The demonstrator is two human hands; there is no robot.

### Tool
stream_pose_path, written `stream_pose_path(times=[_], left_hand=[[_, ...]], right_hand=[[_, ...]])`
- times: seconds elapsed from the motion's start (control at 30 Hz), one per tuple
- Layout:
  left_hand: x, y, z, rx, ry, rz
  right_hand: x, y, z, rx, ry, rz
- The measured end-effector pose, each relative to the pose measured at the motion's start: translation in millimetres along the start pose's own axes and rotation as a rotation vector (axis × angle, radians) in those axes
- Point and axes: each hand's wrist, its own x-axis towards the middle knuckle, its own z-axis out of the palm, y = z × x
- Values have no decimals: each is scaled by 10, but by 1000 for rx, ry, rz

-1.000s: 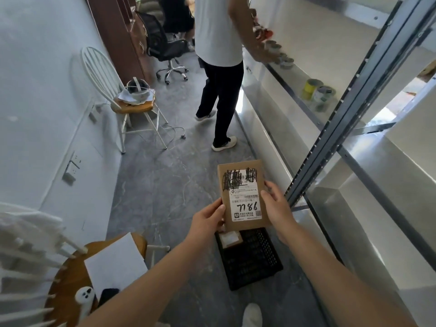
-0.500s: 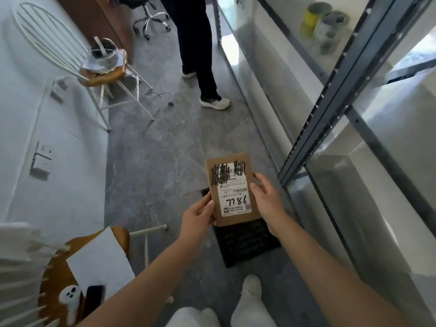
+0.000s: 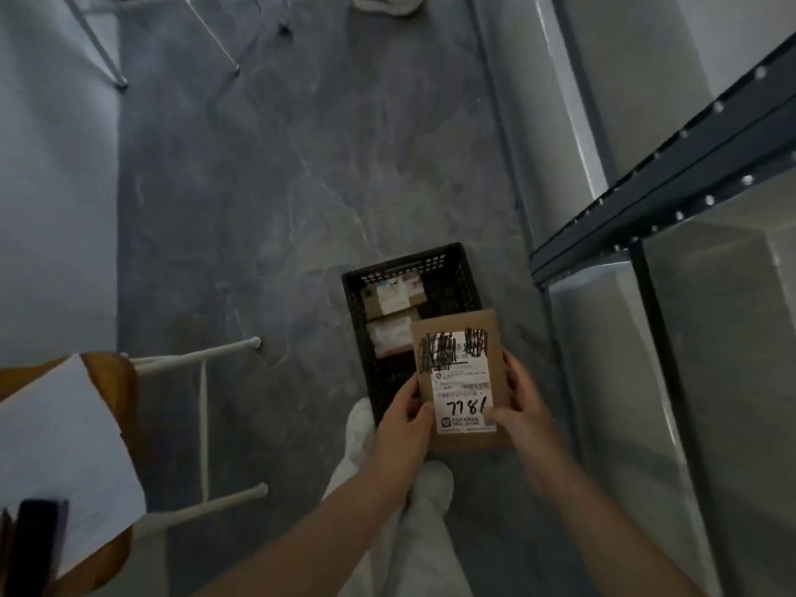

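Gripping the brown parcel (image 3: 463, 372), left hand (image 3: 402, 428) and right hand (image 3: 523, 413).

Left hand (image 3: 402, 428) and right hand (image 3: 523, 417) join bare forearms; trousers (image 3: 424, 536) are pale, the shoe (image 3: 359, 422) white.

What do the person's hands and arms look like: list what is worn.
The left hand and right hand are bare: no gloves, rings or watch show. The left forearm and right forearm are uncovered to the picture's edge, no sleeve in view.
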Motion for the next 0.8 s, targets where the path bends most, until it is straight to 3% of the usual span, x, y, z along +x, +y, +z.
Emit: stream_pose_path(times=[0.33,0.67,0.8], left_hand=[[1504,-1199,52,110,12,-173],[2646,-1744,-159,223,-81,-451],[2909,-1943,-195,238,-23,-539]], right_hand=[[1463,1214,315,-237,-9,124],[2225,2111,876,-489,-129,181],[2333,2405,1056,-526,-155,179]])
